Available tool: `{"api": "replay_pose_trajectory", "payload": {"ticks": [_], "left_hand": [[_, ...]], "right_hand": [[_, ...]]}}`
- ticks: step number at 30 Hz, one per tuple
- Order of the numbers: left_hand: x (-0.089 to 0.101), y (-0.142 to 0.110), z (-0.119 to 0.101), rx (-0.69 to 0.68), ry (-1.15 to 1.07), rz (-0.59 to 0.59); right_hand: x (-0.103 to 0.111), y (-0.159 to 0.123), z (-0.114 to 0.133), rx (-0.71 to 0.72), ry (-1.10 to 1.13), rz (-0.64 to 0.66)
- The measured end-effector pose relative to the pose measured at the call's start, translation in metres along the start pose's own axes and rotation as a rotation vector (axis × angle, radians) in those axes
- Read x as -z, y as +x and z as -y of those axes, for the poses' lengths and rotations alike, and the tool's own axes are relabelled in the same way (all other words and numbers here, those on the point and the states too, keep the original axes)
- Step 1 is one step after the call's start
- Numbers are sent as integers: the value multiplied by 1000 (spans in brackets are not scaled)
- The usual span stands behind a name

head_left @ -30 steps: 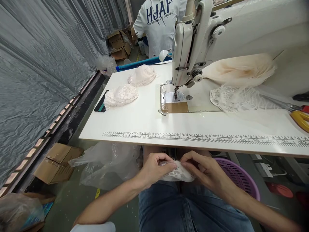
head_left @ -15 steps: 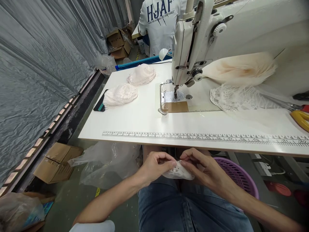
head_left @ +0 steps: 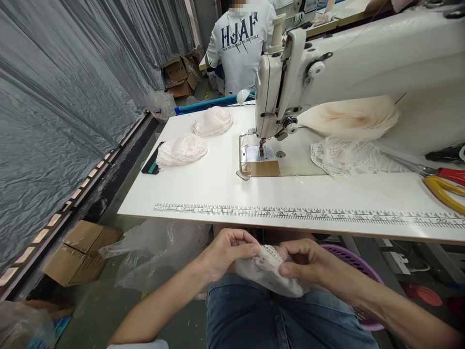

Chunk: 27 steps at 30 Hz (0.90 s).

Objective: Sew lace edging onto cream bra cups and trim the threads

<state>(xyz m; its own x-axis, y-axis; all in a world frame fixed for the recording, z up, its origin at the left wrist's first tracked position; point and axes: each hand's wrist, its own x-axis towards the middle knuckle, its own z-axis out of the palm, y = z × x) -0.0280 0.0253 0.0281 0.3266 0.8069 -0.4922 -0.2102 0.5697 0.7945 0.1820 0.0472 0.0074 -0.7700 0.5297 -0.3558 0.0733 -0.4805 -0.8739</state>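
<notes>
Between my hands, over my lap and below the table's front edge, is a piece of white lace fabric [head_left: 267, 271] with a sheer part hanging down. My left hand [head_left: 232, 252] pinches its upper left edge between thumb and fingers. On the other side, my right hand [head_left: 305, 261] grips the lace with the thumb on top; its fingertips are partly hidden behind the cloth. In front of me stands a white sewing machine [head_left: 272, 97], its needle and presser foot above the metal plate. Two pale lace bundles [head_left: 181, 151] lie on the table's left side.
Cream fabric [head_left: 352, 116] and white lace [head_left: 352, 157] lie under the machine arm, with scissors [head_left: 441, 186] at right. A ruler strip [head_left: 290, 213] runs along the table's front. Below are a purple basket [head_left: 352, 257], plastic bags [head_left: 163, 252] and a cardboard box [head_left: 82, 252]. A person [head_left: 240, 43] sits beyond.
My hands have moved slightly apart and lower, spreading the lace so that more of it shows. The camera view has shifted a little.
</notes>
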Motion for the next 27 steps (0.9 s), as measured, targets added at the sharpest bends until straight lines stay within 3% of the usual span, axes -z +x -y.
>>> {"api": "replay_pose_trajectory", "payload": {"ticks": [3,5,7,10,12,14,17,19,21,23,27], "left_hand": [[-6,-2,0,15,-119,30],[-11,-3,-12,-12,-106,45],[-13,-1,-36,-60,18,84],[-12,14,-91,-167,367,189],[-8,37,-126,-252,625,243],[-2,70,-151,-243,902,306],[6,124,-166,-202,1181,289],[8,152,-165,-207,1226,284],[8,168,-163,-237,1243,277],[6,175,-161,-270,1271,261],[1,176,-161,-343,1353,234]], "right_hand": [[0,-4,4,4,55,50],[0,-6,14,32,23,60],[-1,-8,30,88,-75,34],[3,-4,58,216,-315,-82],[11,3,73,293,-510,-193],[27,13,81,322,-732,-321],[60,28,86,394,-1054,-570],[81,34,89,564,-1248,-711],[97,40,93,741,-1434,-692],[108,47,96,867,-1599,-560],[121,63,98,1002,-1740,-399]]}}
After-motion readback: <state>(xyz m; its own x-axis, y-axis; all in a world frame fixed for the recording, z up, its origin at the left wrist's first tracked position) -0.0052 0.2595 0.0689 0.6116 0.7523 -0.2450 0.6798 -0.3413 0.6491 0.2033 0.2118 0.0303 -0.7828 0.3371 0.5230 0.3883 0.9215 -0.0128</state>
